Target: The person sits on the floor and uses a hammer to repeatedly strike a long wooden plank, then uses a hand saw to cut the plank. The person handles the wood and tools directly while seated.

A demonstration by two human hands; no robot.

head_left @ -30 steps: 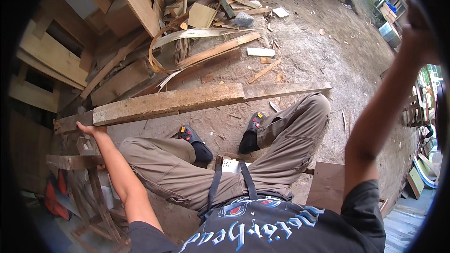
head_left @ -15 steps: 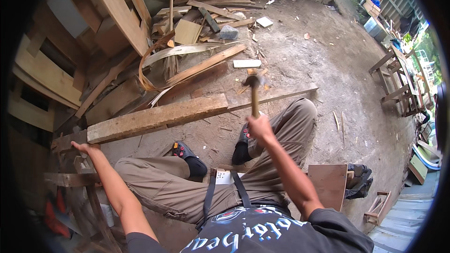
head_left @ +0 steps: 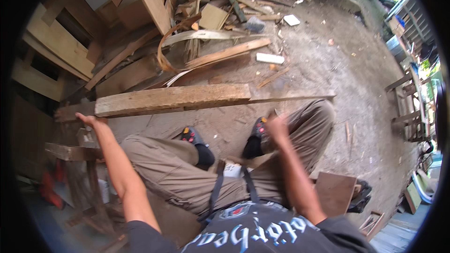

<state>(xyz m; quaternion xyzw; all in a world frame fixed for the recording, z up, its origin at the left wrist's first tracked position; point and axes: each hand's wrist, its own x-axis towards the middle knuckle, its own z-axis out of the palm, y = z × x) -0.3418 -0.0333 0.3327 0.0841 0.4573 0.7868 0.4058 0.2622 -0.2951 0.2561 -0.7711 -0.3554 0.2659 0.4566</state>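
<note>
A thick wooden beam (head_left: 173, 100) lies crosswise in front of my legs, with a thinner length of wood (head_left: 293, 96) running on from its right end. My left hand (head_left: 90, 120) is at the beam's left end, its fingers stretched out against the near lower edge. Above my right knee, my right hand (head_left: 277, 125) is closed and smeared by motion. Only a dark, blurred bit of the hammer (head_left: 273, 112) shows at that fist; its head cannot be made out.
Scrap wood and offcuts (head_left: 213, 18) lie heaped at the back. Wooden panels (head_left: 61, 37) lean at the left, above a low wooden stand (head_left: 70, 152). A brown board (head_left: 335, 191) stands by my right thigh. A wooden bench (head_left: 410, 105) is at the far right.
My right hand has moved a little right, and the hammer, plainly seen upright before, is now mostly lost in blur. The view has shifted and turned; my left hand stays at the beam's end.
</note>
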